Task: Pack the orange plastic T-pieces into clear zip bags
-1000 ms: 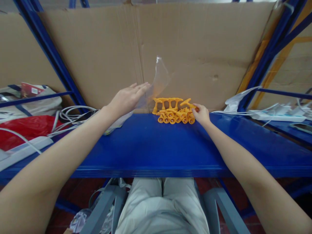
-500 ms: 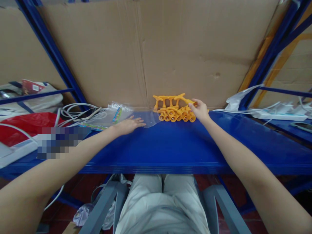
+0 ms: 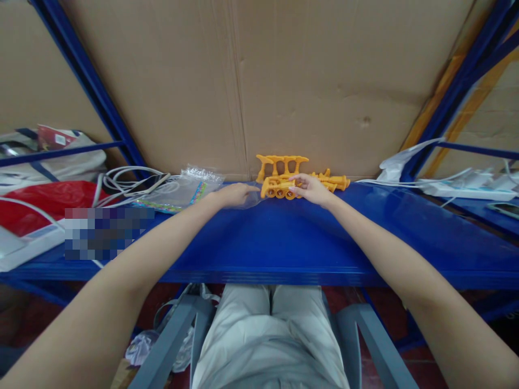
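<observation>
My right hand is closed around a yellow plastic piece with a flared end, held level over a pile of similar pieces. Open round cups of the piled yellow pieces face me. To the left, my left hand has its fingers bent over a clear plastic bag, apparently pinching its edge; the fingertips lie close to the held piece's left end. Behind the pile, more yellow pieces stand in a row against the cardboard. Parts of the pile are hidden by my right hand.
All this lies along the back of a blue table, against a cardboard wall. Clear bags with colourful edging, white cables and a red bag lie left. A white power strip sits right.
My right hand has moved left, bringing a yellow piece over the pile's front. My left hand, spread flat before, has moved right and bent its fingers at the clear bag.
</observation>
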Motion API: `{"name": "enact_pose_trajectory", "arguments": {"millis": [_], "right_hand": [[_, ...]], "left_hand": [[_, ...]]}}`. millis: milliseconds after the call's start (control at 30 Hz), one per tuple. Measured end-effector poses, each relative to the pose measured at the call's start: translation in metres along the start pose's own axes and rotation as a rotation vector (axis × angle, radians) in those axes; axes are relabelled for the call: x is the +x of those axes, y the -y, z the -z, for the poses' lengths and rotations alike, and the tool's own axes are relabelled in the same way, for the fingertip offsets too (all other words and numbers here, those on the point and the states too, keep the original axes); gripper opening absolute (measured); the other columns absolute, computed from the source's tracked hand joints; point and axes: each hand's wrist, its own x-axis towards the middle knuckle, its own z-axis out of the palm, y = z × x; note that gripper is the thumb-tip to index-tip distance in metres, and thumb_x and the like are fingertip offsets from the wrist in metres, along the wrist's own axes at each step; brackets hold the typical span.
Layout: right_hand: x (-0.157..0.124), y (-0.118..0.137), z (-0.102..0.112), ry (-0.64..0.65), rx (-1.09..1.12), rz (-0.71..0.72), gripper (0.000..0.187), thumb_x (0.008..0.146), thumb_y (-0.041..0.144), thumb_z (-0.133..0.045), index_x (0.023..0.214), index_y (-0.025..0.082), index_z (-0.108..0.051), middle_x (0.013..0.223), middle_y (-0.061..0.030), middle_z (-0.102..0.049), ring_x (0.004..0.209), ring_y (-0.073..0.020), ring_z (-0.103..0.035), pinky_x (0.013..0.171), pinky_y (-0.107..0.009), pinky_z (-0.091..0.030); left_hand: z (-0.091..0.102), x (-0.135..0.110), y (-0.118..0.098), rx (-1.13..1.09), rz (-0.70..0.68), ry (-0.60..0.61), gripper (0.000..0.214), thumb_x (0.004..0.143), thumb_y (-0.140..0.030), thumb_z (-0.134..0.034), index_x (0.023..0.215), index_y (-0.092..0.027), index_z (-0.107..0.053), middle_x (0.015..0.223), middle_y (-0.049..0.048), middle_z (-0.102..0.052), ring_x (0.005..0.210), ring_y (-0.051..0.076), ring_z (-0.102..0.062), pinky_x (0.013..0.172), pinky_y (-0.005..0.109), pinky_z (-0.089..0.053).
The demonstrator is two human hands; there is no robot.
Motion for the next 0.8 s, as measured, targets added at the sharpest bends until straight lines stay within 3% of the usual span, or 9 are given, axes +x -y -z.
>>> {"name": "enact_pose_trajectory", "arguments": {"millis": [167,333,400,600,800], "right_hand": [[0.000,-0.010,0.007,0.019,-0.068,0.003,0.029,0.078,0.031,-0.073,0.101,0.017,-0.063,0.079,-0.0007,-0.063,0.059,-0.0107,-0.056,0.060,-0.028,-0.052],[0.000,-0.011,0.005,0.045,-0.047,0.002,0.028,0.078,0.032,-0.074,0.099,0.017,-0.063,0.083,-0.0031,-0.064,0.067,-0.0136,-0.061,0.069,-0.033,-0.055],[0.000,-0.010,0.002,0.066,-0.009,-0.018,0.030,0.077,0.033,-0.075,0.100,0.017,-0.062,0.083,-0.0034,-0.065,0.067,-0.0138,-0.062,0.070,-0.033,-0.056],[0.002,-0.003,-0.007,0.081,0.061,-0.053,0.034,0.077,0.036,-0.076,0.100,0.016,-0.063,0.082,-0.0040,-0.066,0.067,-0.0133,-0.062,0.067,-0.031,-0.055],[0.006,0.012,-0.015,0.032,0.080,-0.133,0.027,0.078,0.031,-0.076,0.097,0.017,-0.065,0.083,-0.0036,-0.070,0.065,-0.0119,-0.063,0.065,-0.027,-0.055]], "left_hand": [[-0.001,0.022,-0.011,0.057,0.017,0.136,0.050,0.081,-0.015,-0.051,0.127,-0.029,-0.064,0.117,0.0029,-0.073,0.100,0.018,-0.069,0.075,0.021,-0.048],[0.002,0.028,-0.012,0.089,-0.021,0.095,0.027,0.081,-0.015,-0.052,0.098,-0.022,-0.072,0.097,0.0057,-0.076,0.088,0.019,-0.070,0.068,0.021,-0.047],[0.004,0.027,-0.011,0.095,-0.045,0.054,0.024,0.082,-0.013,-0.051,0.094,-0.021,-0.071,0.096,0.0057,-0.075,0.088,0.018,-0.070,0.070,0.021,-0.047],[0.015,0.016,-0.016,0.102,-0.117,-0.065,0.032,0.087,-0.010,-0.045,0.110,-0.019,-0.066,0.111,0.0085,-0.072,0.100,0.018,-0.068,0.084,0.025,-0.050],[0.019,0.011,-0.018,0.037,-0.237,-0.171,0.039,0.088,-0.015,-0.049,0.124,-0.022,-0.061,0.115,0.0068,-0.070,0.099,0.017,-0.068,0.085,0.026,-0.050]]}}
